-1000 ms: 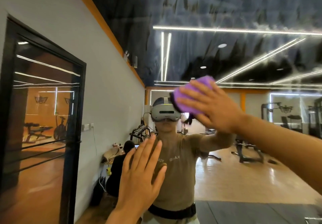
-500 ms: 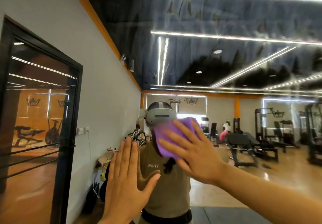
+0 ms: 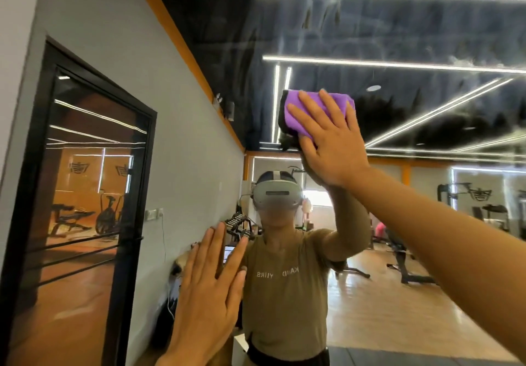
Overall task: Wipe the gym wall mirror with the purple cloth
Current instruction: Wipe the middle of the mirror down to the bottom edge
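The cloth (image 3: 318,109), purple and folded into a thick pad with a dark edge on its left side, sits high on the mirror (image 3: 398,38), up where the glass reflects a black ceiling crossed by bright light strips (image 3: 384,64). The right hand (image 3: 333,140) presses it flat against the glass with fingers straight and spread, the fingertips reaching over the cloth's upper part and the palm covering its lower right corner; the right arm runs in from the lower right edge. Streaks and smears show on the glass above and to the right of the cloth. Lower and to the left, well apart from the cloth, the left hand (image 3: 210,288) lies with fingers straight and close together, pointing up, palm toward the mirror; whether it actually touches the glass cannot be told for sure. Between the two hands the mirror shows the person's own reflection (image 3: 284,294): an olive shirt with reversed lettering, a grey headset, and the raised arm meeting the real hand at the cloth. Behind the reflection lie a wooden floor and gym machines (image 3: 410,257). To the left stands a grey wall (image 3: 185,166) with an orange band along its top, and a black-framed door (image 3: 82,195) whose glass shows exercise bikes.
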